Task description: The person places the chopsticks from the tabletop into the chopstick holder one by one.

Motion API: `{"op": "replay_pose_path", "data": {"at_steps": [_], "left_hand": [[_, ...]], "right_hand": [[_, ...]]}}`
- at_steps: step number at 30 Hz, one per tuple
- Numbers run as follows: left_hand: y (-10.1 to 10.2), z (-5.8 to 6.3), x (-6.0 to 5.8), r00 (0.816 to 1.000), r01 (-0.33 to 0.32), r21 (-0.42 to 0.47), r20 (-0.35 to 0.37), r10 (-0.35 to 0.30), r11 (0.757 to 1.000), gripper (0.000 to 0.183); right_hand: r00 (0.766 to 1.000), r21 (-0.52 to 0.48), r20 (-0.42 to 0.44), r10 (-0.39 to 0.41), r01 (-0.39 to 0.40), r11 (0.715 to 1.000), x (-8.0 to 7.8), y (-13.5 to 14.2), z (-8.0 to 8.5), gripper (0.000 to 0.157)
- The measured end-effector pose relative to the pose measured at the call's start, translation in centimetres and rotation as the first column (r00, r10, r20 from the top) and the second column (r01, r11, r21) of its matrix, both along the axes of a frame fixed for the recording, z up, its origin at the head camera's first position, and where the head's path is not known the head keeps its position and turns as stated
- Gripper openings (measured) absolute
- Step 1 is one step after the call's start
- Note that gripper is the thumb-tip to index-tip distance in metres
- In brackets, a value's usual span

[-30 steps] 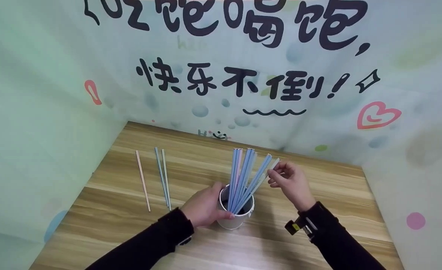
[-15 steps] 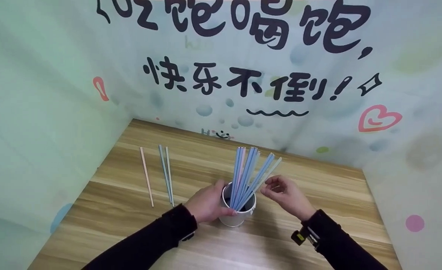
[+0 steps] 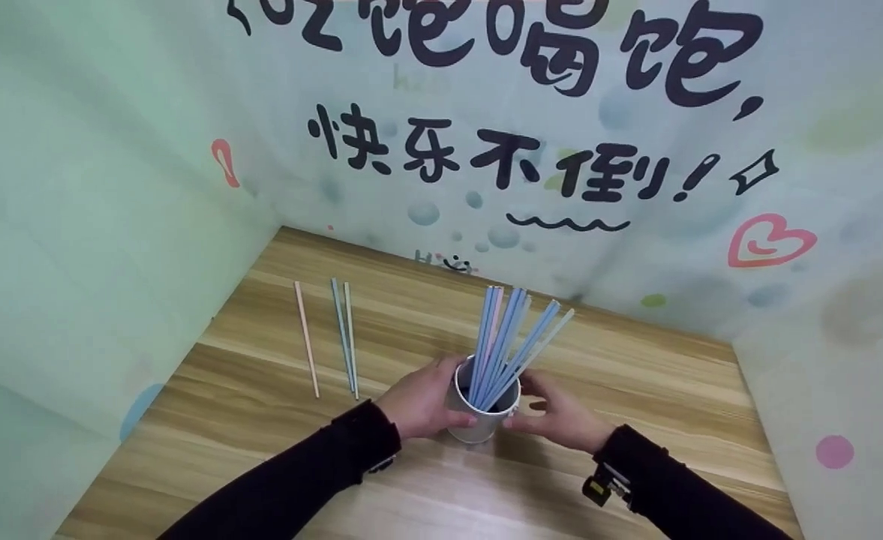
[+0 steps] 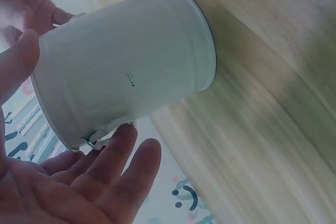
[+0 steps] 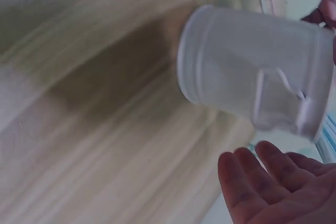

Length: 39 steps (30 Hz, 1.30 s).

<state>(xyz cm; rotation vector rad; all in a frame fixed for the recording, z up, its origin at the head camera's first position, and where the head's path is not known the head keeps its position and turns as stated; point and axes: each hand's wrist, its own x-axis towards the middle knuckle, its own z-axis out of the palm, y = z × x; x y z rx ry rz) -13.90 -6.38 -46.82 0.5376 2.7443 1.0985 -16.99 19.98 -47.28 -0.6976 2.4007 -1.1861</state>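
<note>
A small white bucket (image 3: 474, 431) stands upright on the wooden table, with several blue, pink and pale green straws (image 3: 512, 337) leaning out of it. My left hand (image 3: 420, 401) holds the bucket's left side, the thumb at the near rim and the fingers round the far side. In the left wrist view the fingers (image 4: 113, 161) lie by a wire handle loop. My right hand (image 3: 557, 416) is at the bucket's right side, thumb near the rim. Its fingers (image 5: 262, 174) look loosely extended beside the bucket in the right wrist view, and contact is unclear.
One pink straw (image 3: 306, 341) lies on the table (image 3: 261, 420) at the left. Beside it lie a blue straw (image 3: 342, 330) and a pale green straw (image 3: 351, 341). A printed cloth backdrop (image 3: 426, 202) rises behind the table and along both sides.
My right hand has left the upper end of the pale green straw and come down to the bucket's right side. The left hand keeps its hold; the head view has shifted slightly.
</note>
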Motion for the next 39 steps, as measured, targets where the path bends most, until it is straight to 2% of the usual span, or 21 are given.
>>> {"op": "replay_pose_path", "data": {"at_steps": [6,11,16,19,21,24,27,32,39], "left_hand": [[-0.7,-0.3,0.1,0.998,0.056,0.006,-0.019,-0.056,0.998,0.085],[-1.9,-0.4,0.4,0.999,0.036,-0.026,0.035,-0.035,0.999,0.083],[-3.7,-0.6,0.1,0.995,-0.034,-0.028,0.095,0.036,0.999,0.078],[-5.1,-0.7,-0.5,0.987,-0.113,0.001,0.114,0.113,0.994,0.071],[-6.1,-0.8,-0.9,0.976,-0.180,0.002,0.126,0.179,0.984,0.068],[-7.9,-0.8,-1.4,0.950,-0.281,-0.002,0.144,0.278,0.960,0.065],[-9.9,-0.8,-1.8,0.928,-0.348,-0.020,0.134,0.347,0.937,0.063],[-12.2,-0.9,-2.6,0.909,-0.392,-0.084,0.121,0.400,0.916,0.062],[-14.7,-1.1,-3.6,0.892,-0.402,-0.186,0.142,0.429,0.897,0.064]], "right_hand": [[0.999,-0.037,-0.005,-0.047,0.047,0.998,0.6,-0.9,-1.8,0.084],[0.999,-0.066,0.000,-0.051,0.051,0.996,0.5,-1.4,-2.3,0.080],[0.999,-0.066,-0.023,-0.043,0.042,0.997,0.6,-1.3,-2.4,0.080],[0.998,-0.055,-0.036,-0.047,0.045,0.997,0.7,-1.0,-2.2,0.082],[0.998,-0.050,-0.039,-0.050,0.048,0.998,0.7,-0.9,-2.1,0.082],[0.999,-0.066,-0.027,-0.045,0.043,0.997,0.6,-0.9,-2.0,0.084],[0.999,-0.078,-0.009,-0.040,0.039,0.996,0.5,-1.2,-1.9,0.086],[0.999,-0.084,0.006,-0.034,0.035,0.996,0.5,-1.2,-1.7,0.087],[0.998,-0.062,0.019,-0.056,0.057,0.996,0.6,-1.0,-1.6,0.088]]}}
